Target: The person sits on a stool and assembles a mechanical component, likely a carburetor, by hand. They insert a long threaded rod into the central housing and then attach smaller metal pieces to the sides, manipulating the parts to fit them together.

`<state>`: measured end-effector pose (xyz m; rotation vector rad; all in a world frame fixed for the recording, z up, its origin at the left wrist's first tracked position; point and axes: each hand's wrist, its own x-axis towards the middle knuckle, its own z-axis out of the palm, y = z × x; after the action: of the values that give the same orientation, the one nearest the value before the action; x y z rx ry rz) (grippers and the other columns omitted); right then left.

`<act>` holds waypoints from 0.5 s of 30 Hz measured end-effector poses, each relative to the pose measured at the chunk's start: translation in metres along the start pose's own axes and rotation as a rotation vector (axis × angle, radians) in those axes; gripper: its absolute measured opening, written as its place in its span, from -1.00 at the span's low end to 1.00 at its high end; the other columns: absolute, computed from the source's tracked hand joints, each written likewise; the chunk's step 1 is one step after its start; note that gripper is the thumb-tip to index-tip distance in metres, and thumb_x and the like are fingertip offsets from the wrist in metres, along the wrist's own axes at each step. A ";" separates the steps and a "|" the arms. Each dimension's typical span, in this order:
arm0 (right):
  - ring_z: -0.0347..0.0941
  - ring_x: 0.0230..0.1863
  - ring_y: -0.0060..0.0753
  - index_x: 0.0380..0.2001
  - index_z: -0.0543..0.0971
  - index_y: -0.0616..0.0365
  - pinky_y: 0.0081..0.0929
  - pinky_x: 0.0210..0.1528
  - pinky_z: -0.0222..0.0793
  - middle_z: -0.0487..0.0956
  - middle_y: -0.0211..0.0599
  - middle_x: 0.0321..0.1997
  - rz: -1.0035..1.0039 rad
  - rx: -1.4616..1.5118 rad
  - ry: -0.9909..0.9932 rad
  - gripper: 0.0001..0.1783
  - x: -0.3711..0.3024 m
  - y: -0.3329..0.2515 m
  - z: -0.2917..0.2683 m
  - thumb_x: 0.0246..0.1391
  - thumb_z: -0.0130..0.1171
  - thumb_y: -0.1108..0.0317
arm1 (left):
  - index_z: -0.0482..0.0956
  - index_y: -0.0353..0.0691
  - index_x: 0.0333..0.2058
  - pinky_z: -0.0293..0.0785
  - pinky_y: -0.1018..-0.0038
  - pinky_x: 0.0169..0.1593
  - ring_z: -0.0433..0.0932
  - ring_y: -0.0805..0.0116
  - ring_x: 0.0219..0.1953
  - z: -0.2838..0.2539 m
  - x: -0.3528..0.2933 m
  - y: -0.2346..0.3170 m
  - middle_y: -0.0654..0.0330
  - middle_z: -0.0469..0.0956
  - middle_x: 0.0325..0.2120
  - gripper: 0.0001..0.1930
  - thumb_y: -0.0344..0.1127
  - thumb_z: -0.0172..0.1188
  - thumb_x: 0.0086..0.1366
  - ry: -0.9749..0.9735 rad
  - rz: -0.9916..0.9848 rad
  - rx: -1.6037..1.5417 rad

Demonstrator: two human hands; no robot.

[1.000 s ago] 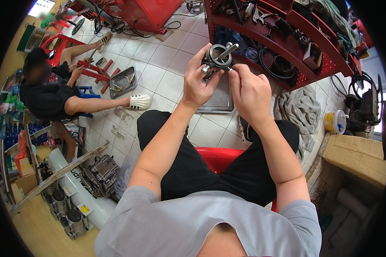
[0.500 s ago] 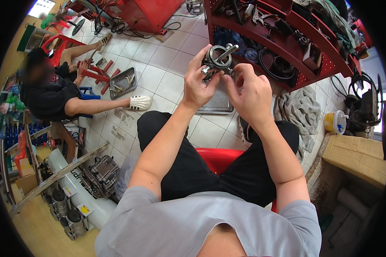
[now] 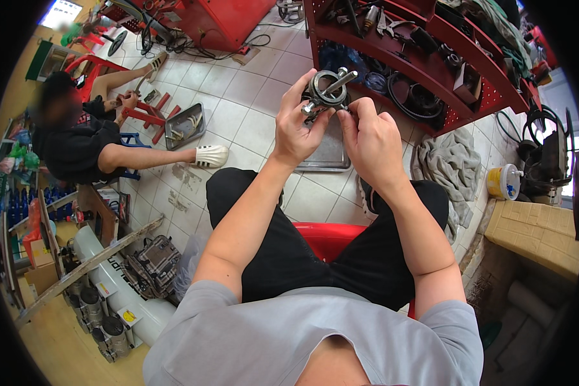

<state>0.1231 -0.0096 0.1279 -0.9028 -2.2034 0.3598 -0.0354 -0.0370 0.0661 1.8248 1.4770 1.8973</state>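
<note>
A dark metal part (image 3: pixel 329 96) with a round open ring, a shiny rod slanting across it and a bolt head at its left side is held up in front of me; its exact kind I cannot make out. My left hand (image 3: pixel 295 132) is closed around its left and lower side. With thumb and forefinger pinched together, my right hand (image 3: pixel 376 138) meets the part's lower right edge. Whatever small piece may lie between those fingertips is hidden. Below both hands a grey metal tray (image 3: pixel 325 161) lies on the tiled floor.
A red tool cart (image 3: pixel 431 77) with tools and belts stands ahead to the right. Grey rags (image 3: pixel 447 164), a white bucket (image 3: pixel 505 182) and a cardboard box (image 3: pixel 534 235) are at my right. On the left another person (image 3: pixel 77 138) sits by a tray (image 3: pixel 184 125); a white tank (image 3: pixel 125 283) lies nearer.
My right hand's fingers have drawn together into a tighter pinch at the part's lower right edge. The left hand keeps its hold with almost no shift.
</note>
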 end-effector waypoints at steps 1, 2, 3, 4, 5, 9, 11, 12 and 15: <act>0.44 -0.63 -0.12 -0.38 0.41 0.18 -0.31 -0.46 0.16 0.51 -0.22 -0.69 0.009 0.021 0.005 -0.81 0.000 0.000 0.001 0.16 0.19 0.32 | 0.60 -0.20 -0.19 0.46 0.25 0.09 0.47 -0.05 0.12 0.000 0.000 0.000 -0.13 0.41 0.15 -0.67 -0.53 0.38 0.02 0.001 -0.004 0.000; 0.44 -0.63 -0.09 -0.37 0.42 0.19 -0.28 -0.46 0.18 0.51 -0.19 -0.68 0.017 0.042 0.010 -0.81 -0.001 0.000 0.002 0.17 0.18 0.32 | 0.61 -0.19 -0.19 0.46 0.25 0.09 0.47 -0.04 0.12 0.000 0.000 0.001 -0.12 0.41 0.15 -0.67 -0.53 0.38 0.02 0.002 -0.009 -0.001; 0.44 -0.63 -0.06 -0.36 0.42 0.19 -0.26 -0.46 0.20 0.51 -0.17 -0.68 0.026 0.063 0.014 -0.81 -0.001 0.001 0.003 0.18 0.17 0.32 | 0.61 -0.19 -0.19 0.46 0.24 0.09 0.47 -0.04 0.12 0.000 -0.001 0.001 -0.11 0.41 0.15 -0.67 -0.53 0.37 0.02 0.004 -0.013 -0.002; 0.45 -0.61 -0.02 -0.35 0.42 0.21 -0.23 -0.44 0.24 0.51 -0.13 -0.67 0.057 0.112 0.008 -0.81 -0.001 0.001 0.004 0.18 0.16 0.32 | 0.61 -0.19 -0.19 0.46 0.25 0.10 0.47 -0.04 0.12 0.000 -0.001 0.000 -0.12 0.42 0.15 -0.68 -0.53 0.37 0.02 0.004 -0.010 -0.003; 0.46 -0.59 0.02 -0.35 0.42 0.22 -0.19 -0.43 0.27 0.51 -0.09 -0.65 0.087 0.160 0.002 -0.80 -0.001 0.001 0.004 0.19 0.15 0.31 | 0.61 -0.20 -0.19 0.46 0.25 0.10 0.48 -0.04 0.12 0.000 -0.001 -0.001 -0.12 0.42 0.14 -0.68 -0.53 0.37 0.02 0.004 -0.008 -0.005; 0.49 -0.52 0.16 -0.33 0.43 0.26 -0.10 -0.40 0.35 0.53 0.02 -0.61 0.303 0.356 -0.082 -0.79 0.003 0.001 0.000 0.22 0.11 0.30 | 0.61 -0.24 -0.19 0.44 0.25 0.12 0.49 -0.04 0.12 0.001 0.000 -0.002 -0.15 0.45 0.13 -0.69 -0.51 0.37 0.03 -0.035 -0.115 -0.053; 0.50 -0.49 0.16 -0.32 0.43 0.26 -0.11 -0.41 0.36 0.53 0.03 -0.59 0.316 0.354 -0.098 -0.78 0.005 0.005 0.001 0.23 0.10 0.29 | 0.62 -0.27 -0.20 0.44 0.27 0.12 0.51 -0.04 0.11 0.004 -0.002 -0.004 -0.17 0.45 0.12 -0.71 -0.50 0.36 0.04 -0.026 -0.162 -0.083; 0.51 -0.48 0.16 -0.32 0.43 0.27 -0.12 -0.41 0.36 0.54 0.04 -0.58 0.323 0.350 -0.105 -0.77 0.005 0.006 0.001 0.23 0.10 0.29 | 0.62 -0.28 -0.20 0.44 0.29 0.11 0.51 -0.03 0.11 0.005 -0.002 -0.004 -0.18 0.45 0.12 -0.71 -0.50 0.36 0.04 -0.021 -0.185 -0.100; 0.50 -0.49 0.09 -0.33 0.43 0.24 -0.15 -0.39 0.34 0.55 -0.02 -0.56 0.335 0.338 -0.115 -0.80 0.005 0.004 0.000 0.21 0.13 0.31 | 0.55 -0.32 -0.18 0.45 0.34 0.12 0.53 0.05 0.11 0.005 -0.003 -0.001 -0.17 0.45 0.13 -0.69 -0.50 0.38 0.06 -0.035 -0.169 -0.096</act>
<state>0.1224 -0.0031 0.1281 -1.0787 -2.0034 0.9332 -0.0310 -0.0356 0.0627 1.6279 1.4527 1.8140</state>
